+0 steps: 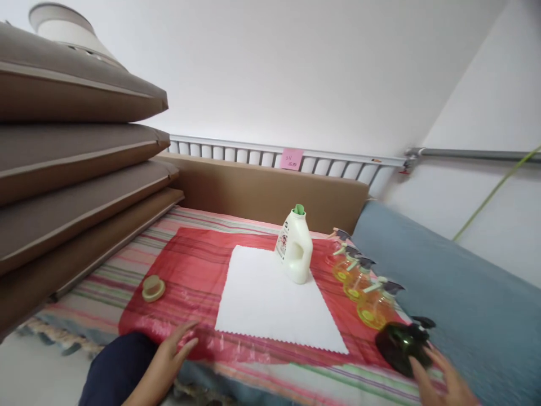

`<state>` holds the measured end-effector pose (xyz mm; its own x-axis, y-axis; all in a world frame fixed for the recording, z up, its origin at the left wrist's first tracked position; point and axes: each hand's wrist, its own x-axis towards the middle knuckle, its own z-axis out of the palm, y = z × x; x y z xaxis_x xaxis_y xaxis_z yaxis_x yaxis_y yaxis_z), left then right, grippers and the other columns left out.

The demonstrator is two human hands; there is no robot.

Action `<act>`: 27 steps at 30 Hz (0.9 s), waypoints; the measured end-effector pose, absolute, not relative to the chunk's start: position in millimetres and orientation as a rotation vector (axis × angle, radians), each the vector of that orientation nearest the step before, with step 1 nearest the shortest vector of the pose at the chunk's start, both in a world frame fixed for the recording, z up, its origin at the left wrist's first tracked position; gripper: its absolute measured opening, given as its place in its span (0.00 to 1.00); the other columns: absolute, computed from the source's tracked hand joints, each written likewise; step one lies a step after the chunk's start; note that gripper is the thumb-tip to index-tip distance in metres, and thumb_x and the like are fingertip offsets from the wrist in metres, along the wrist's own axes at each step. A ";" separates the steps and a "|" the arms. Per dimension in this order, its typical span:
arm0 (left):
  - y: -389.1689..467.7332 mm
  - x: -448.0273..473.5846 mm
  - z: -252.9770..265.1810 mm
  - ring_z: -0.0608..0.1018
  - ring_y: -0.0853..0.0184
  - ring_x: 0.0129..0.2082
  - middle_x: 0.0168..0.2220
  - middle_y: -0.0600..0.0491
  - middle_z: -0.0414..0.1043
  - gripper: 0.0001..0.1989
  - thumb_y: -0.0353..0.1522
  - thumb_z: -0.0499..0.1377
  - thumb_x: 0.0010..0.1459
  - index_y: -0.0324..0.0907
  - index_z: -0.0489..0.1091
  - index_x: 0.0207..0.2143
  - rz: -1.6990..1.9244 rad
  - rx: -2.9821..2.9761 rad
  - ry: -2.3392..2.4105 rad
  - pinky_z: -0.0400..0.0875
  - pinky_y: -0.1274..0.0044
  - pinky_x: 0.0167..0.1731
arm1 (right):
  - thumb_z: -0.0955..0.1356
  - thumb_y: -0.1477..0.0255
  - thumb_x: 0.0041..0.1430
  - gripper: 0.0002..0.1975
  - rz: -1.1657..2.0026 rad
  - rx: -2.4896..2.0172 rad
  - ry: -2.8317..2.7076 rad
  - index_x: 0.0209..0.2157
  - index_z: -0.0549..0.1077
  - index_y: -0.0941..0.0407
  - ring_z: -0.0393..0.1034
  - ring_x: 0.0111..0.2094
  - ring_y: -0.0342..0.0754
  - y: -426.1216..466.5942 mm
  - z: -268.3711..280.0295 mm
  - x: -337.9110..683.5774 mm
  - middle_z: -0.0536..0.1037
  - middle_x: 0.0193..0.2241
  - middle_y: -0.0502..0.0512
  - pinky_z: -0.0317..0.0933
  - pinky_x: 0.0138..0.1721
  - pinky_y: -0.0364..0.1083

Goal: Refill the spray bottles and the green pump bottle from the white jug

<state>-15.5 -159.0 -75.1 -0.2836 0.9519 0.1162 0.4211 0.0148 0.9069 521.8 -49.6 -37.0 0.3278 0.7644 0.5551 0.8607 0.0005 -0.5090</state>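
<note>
Two hands (pixel 443 378), one dark bottle (pixel 399 345), four clear pump bottles (pixel 377 309)

Nothing legible for certain.
Handwritten in two short lines on the pink note (pixel 291 159) at the upper edge of the white radiator (pixel 240 154), too small to read surely; printed darkly on the pale jug (pixel 299 228) at the white cloth's (pixel 270 304) far right corner, likewise unreadable.

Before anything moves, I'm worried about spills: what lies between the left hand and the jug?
From the left hand to the jug, the head view shows only red sheet, then white cloth; nothing stands between.
</note>
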 end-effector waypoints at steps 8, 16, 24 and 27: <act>-86.7 75.9 -55.7 0.51 0.60 0.62 0.62 0.46 0.51 0.26 0.41 0.47 0.60 0.40 0.53 0.58 0.831 2.149 1.865 0.51 0.61 0.58 | 0.53 0.57 0.59 0.29 -0.199 -1.513 -2.078 0.54 0.60 0.63 0.50 0.59 0.55 -32.2 -89.4 378.1 0.60 0.57 0.66 0.49 0.57 0.56; -20.6 102.6 -86.6 0.45 0.51 0.63 0.63 0.42 0.43 0.37 0.51 0.42 0.57 0.35 0.49 0.60 0.405 2.241 2.077 0.44 0.55 0.58 | 0.55 0.54 0.56 0.31 -0.243 -1.596 -2.205 0.53 0.65 0.59 0.54 0.57 0.61 -13.3 -129.0 364.0 0.63 0.55 0.66 0.50 0.53 0.62; -24.5 96.0 -89.4 0.45 0.50 0.63 0.63 0.42 0.42 0.38 0.53 0.36 0.56 0.37 0.46 0.61 0.277 2.239 2.094 0.42 0.54 0.57 | 0.53 0.55 0.57 0.28 -0.298 -1.541 -2.301 0.52 0.65 0.53 0.53 0.58 0.59 -13.6 -147.3 376.4 0.64 0.56 0.59 0.50 0.53 0.61; -27.0 97.3 -81.9 0.45 0.51 0.63 0.64 0.43 0.42 0.38 0.52 0.35 0.56 0.37 0.45 0.61 0.220 2.241 2.088 0.43 0.55 0.57 | 0.54 0.59 0.58 0.24 -0.325 -1.479 -2.323 0.50 0.68 0.52 0.53 0.57 0.59 -12.7 -150.4 379.8 0.65 0.54 0.59 0.50 0.52 0.62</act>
